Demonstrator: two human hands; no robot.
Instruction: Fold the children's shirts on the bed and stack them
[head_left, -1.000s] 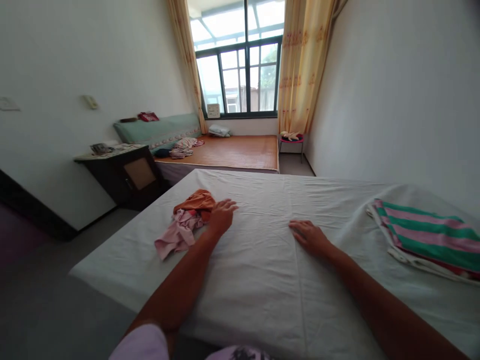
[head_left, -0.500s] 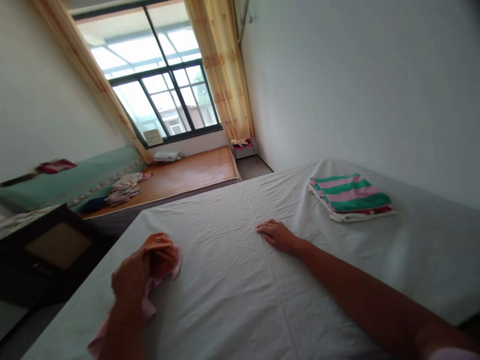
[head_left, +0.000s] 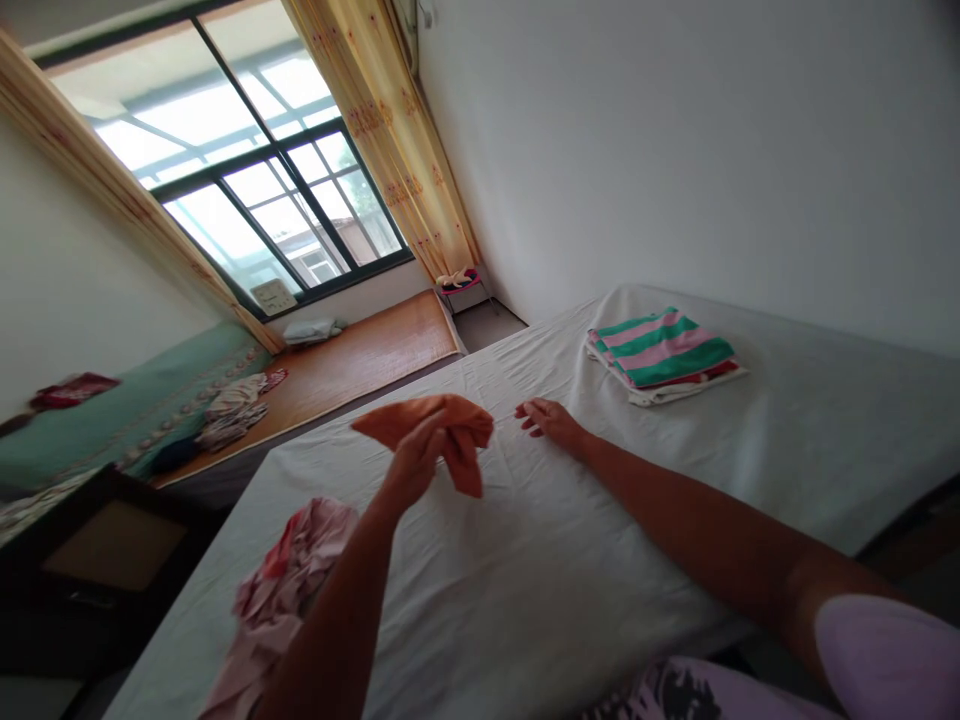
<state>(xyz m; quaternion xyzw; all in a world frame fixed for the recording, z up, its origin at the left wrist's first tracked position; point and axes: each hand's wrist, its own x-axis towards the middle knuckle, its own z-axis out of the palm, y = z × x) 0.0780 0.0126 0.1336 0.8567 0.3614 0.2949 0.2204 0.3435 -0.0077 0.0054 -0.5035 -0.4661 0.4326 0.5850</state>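
My left hand point(head_left: 416, 462) is raised above the bed and grips an orange cloth point(head_left: 442, 425), which hangs from its fingers. My right hand point(head_left: 551, 420) lies flat on the white sheet point(head_left: 540, 560), fingers stretched out, just right of the orange cloth. A crumpled pink garment point(head_left: 281, 580) lies on the sheet at the lower left, beside my left forearm. A folded green-and-pink striped towel point(head_left: 660, 345) rests on the far right part of the bed.
A second bed with a woven mat point(head_left: 345, 365) and loose clothes point(head_left: 232, 405) stands beyond, under the window point(head_left: 247, 220). A dark bedside cabinet point(head_left: 97, 560) is at the left. A small pink stool point(head_left: 461, 282) sits by the yellow curtain point(head_left: 375, 130).
My left hand has lifted the orange cloth off the pile and up over the sheet, leaving the pink garment behind. My right hand has stayed flat on the bed. The view has tilted.
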